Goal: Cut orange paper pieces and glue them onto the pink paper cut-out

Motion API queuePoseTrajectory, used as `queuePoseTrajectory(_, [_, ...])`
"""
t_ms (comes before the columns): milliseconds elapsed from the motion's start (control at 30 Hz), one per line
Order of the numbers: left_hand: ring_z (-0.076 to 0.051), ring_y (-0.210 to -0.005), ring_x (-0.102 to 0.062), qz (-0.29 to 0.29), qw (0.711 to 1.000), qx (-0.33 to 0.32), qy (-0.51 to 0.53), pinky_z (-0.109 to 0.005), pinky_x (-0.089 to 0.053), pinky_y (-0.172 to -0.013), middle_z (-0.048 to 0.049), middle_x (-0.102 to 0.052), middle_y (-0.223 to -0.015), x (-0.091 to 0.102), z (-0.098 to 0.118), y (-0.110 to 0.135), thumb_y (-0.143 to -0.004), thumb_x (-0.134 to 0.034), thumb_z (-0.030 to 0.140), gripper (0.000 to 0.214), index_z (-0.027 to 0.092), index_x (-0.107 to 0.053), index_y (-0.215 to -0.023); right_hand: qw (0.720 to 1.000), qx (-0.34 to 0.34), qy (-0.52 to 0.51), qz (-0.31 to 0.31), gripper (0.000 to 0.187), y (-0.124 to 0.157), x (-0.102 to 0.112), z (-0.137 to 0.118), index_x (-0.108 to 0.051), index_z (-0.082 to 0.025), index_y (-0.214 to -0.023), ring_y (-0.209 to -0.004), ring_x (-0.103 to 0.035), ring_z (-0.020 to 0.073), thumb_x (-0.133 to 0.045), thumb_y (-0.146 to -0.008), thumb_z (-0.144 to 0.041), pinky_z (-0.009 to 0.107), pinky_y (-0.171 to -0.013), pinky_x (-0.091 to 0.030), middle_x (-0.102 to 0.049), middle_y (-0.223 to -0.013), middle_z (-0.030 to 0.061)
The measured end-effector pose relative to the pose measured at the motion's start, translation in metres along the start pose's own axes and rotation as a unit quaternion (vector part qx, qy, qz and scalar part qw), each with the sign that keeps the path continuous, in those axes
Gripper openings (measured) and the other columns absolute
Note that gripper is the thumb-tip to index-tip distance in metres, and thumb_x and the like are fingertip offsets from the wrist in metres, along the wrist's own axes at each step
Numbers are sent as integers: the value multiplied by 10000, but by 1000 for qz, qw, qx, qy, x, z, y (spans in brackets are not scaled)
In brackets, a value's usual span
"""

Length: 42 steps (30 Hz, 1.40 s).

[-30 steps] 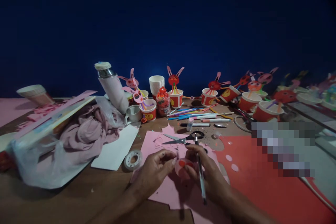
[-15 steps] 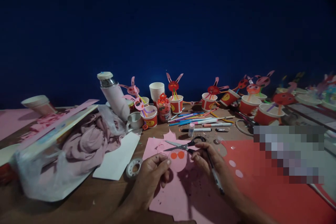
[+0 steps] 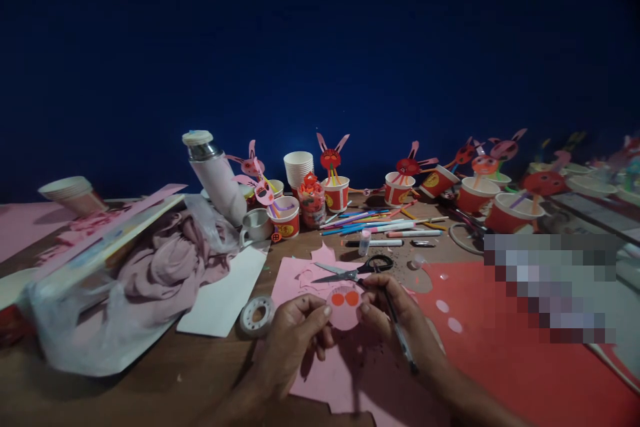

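Between my hands is a pink paper disc (image 3: 345, 317) with two orange paper circles (image 3: 352, 298) on its upper half. My left hand (image 3: 299, 333) is closed, pinching the disc's left edge between thumb and fingers. My right hand (image 3: 400, 313) has a pen (image 3: 401, 337) tucked in it, slanting down across the palm, while its thumb and fingertip meet the disc's right edge. Just beyond the disc lie black-handled scissors (image 3: 354, 272), blades pointing left. Beneath everything is a cut sheet of pink paper (image 3: 320, 379).
A tape roll (image 3: 246, 317) lies left of my left hand. Markers (image 3: 370, 231) and a glue stick (image 3: 365, 242) lie farther back, before red paper cups (image 3: 336, 195) with rabbit figures. Red paper (image 3: 505, 333) spreads right. A thermos (image 3: 216, 180) and bagged cloth (image 3: 175, 257) stand left.
The pink disc has shifted slightly to the right and turned more toward me. My right fingertips, apart from it before, now touch its right edge. The pen stays in my right hand.
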<state>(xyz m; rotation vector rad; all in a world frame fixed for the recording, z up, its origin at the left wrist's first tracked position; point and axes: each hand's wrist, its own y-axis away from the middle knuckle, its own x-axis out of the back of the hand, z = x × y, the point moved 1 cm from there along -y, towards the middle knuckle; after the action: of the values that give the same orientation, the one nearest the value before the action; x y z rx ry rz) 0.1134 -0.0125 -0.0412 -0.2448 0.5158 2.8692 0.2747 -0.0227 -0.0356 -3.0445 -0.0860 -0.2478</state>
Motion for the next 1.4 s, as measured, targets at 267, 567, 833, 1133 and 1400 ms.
queuePoseTrajectory(267, [-49, -302, -409, 9, 1000, 14, 0, -126, -237, -259, 53, -524, -436, 4, -1, 0, -627, -644, 430, 321, 159, -491, -705, 1000, 8, -8, -7, 291, 0, 0, 1, -424, -191, -940, -495, -428, 72, -545, -767, -391, 194, -450, -390, -472, -651, -46])
queuePoseTrajectory(567, [-55, -267, -326, 19, 997, 5, -74, -141, -202, -242, 80, -436, -356, 4, 0, 1, -639, -589, 437, 282, 178, -479, -656, 1000, 1, 13, -12, 243, 0, 0, -1, -417, -205, -936, -486, -459, 82, -517, -769, -350, 204, -441, -401, -477, -655, -50])
queuePoseTrajectory(833, [-85, -442, -420, 35, 899, -147, -410, -201, -312, -434, 31, -507, -499, 12, 12, 6, -724, -507, 241, 151, 166, -572, -610, 949, 95, 297, -45, 230, 6, 4, 16, -460, -215, -1017, -601, -573, 139, -458, -791, -172, 242, -541, -400, -633, -709, -6])
queuePoseTrajectory(1133, [-194, -832, -545, -65, 736, -365, -566, -316, -431, -718, -84, -630, -863, 6, 8, 28, -855, -384, 170, 222, 157, -603, -881, 881, 135, 453, 12, 231, 6, 8, 13, -538, -200, -999, -631, -572, 207, -466, -802, -295, 288, -528, -365, -654, -712, 52])
queuePoseTrajectory(1400, [-326, -1071, -483, -149, 660, -338, -654, -455, -423, -842, -175, -569, -1140, -8, -10, 40, -834, -462, 397, 399, 84, -567, -1058, 978, 143, 138, 58, 312, 10, 26, 1, -520, -247, -1119, -656, -537, 155, -324, -896, -342, 288, -596, -432, -558, -730, 13])
